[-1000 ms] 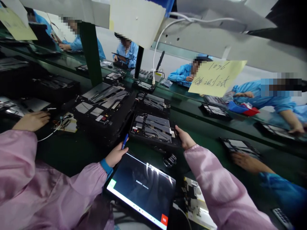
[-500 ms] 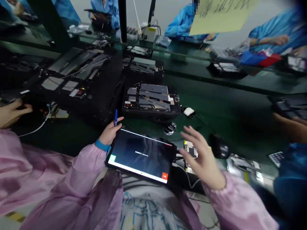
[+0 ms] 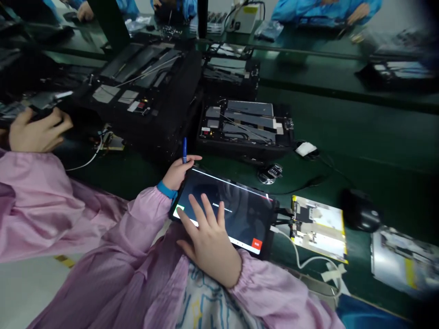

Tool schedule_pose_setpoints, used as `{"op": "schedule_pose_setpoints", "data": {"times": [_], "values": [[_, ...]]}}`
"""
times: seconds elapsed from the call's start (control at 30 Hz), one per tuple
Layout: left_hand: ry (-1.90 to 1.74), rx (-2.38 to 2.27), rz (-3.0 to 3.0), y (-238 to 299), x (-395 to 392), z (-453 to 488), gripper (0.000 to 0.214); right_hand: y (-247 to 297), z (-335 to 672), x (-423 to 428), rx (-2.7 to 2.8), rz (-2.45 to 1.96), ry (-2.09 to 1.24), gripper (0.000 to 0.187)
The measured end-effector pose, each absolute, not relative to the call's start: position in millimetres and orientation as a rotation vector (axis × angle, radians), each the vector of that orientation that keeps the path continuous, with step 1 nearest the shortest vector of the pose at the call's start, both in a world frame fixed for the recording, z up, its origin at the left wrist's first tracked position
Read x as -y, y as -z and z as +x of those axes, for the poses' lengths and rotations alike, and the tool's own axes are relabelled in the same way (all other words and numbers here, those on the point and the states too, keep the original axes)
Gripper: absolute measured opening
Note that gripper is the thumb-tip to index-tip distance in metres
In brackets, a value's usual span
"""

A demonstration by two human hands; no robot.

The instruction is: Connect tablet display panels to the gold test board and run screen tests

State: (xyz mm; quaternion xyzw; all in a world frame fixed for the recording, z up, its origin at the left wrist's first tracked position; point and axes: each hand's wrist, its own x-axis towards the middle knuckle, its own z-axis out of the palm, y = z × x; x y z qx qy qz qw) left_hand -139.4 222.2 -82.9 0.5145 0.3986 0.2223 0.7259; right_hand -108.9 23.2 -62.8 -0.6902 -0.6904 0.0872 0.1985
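Tablet [image 3: 243, 212] lies directly under R grip [image 3: 214, 249], near worktop's [image 3: 370, 151] front edge, long axis running approx. L–R. R grip: fingers spread, index tip at green sq. [image 3: 176, 213], contact unclear. L grip [image 3: 177, 174], at tablet's far L corner, pinches upright blue pen [image 3: 184, 150].

My left hand [image 3: 178, 173] clasps the tablet [image 3: 240, 210] at its far left corner; my right hand [image 3: 216, 251] spreads its fingers [image 3: 209, 212] over its near left part, forearm [image 3: 281, 290] slanting in from its near right.
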Motion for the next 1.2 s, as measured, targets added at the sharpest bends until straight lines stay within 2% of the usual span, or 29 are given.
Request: {"op": "schedule_pose_setpoints", "data": {"times": [0.23, 0.37, 0.47, 0.6, 0.7, 0.87, 1.2], "values": [[-0.482, -0.858, 1.157, 82, -225, -141, 0.022, 65, -108, -24, 1.863, -1.957, -0.250, 0.069], [-0.464, -0.866, 1.145, 80, -224, -140, 0.021, 61, -80, 1, 1.734, -2.017, -0.214, 0.064], [-0.453, -0.880, 1.161, 78, -224, -139, 0.021, 63, -47, 23, 1.531, -2.118, -0.124, 0.053], [-0.476, -0.877, 1.155, 78, -225, -138, 0.021, 70, -5, 50, 1.278, -2.130, 0.038, 0.027], [-0.472, -0.881, 1.163, 80, -227, -138, 0.022, 76, 14, 69, 1.208, -2.136, 0.038, 0.015], [-0.459, -0.905, 1.191, 80, -230, -136, 0.023, 89, 22, 85, 1.338, -2.168, -0.148, 0.014], [-0.464, -0.909, 1.191, 81, -228, -129, 0.022, 99, 31, 89, 1.726, -2.061, 0.047, 0.018]]}}
